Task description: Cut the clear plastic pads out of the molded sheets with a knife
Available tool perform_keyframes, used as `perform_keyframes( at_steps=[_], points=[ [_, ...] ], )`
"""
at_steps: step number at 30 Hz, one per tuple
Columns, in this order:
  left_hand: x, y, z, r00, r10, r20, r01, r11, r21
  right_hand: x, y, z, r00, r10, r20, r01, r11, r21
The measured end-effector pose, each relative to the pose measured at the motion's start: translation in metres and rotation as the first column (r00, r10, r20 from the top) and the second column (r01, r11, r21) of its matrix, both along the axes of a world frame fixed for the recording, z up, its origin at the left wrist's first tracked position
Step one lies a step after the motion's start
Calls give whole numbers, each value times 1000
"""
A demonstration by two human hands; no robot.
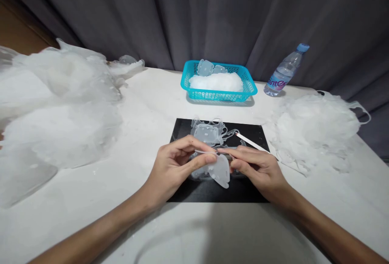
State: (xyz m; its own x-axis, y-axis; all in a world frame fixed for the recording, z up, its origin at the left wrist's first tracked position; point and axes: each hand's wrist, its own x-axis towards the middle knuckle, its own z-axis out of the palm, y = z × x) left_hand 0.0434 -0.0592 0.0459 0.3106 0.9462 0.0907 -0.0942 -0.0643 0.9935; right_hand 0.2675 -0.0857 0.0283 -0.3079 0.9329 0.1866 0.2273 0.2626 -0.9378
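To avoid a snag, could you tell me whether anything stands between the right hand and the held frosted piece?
Nothing visible blocks the right hand; its fingers are close beside the frosted piece in the left hand. What they may pinch is unclear.

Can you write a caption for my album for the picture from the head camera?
Two hands hold a cloudy plastic piece over a black mat, near a blue basket.

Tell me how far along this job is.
Seemingly partway. Likely done: the translucent pieces in the blue basket. In hand: a frosted piece pinched by the left hand, the right hand close beside it. Apparently left: clear parts on the black mat. The left pile and right pile could be waiting or scrap.
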Motion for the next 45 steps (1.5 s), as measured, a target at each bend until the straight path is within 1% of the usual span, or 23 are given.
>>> perform_keyframes(
  at_steps=[11,19,24,33,37,41,45],
  points=[
    [1,-2,0,1000,18,24,-19,999,50,0,0,-3,1000,-19,-2,19,999,48],
    [1,-2,-1,999,23,22,-24,998,65,-3,0,0,1000,-30,0,30,998,61],
    [3,-2,-1,999,25,28,-26,998,60,-4,0,1,999,-36,9,36,998,59],
    [4,-3,-2,998,51,27,-52,998,45,-5,-2,-3,999,-47,4,46,998,33],
    [4,-3,-5,999,48,14,-48,997,52,-6,-3,-2,999,-40,-17,40,999,19],
    [3,-2,-6,999,36,8,-36,998,53,-5,-1,1,997,-61,-40,62,998,22],
    [1,-2,-4,999,49,-7,-49,997,57,-2,1,1,999,-27,-44,28,999,18]
  ],
)
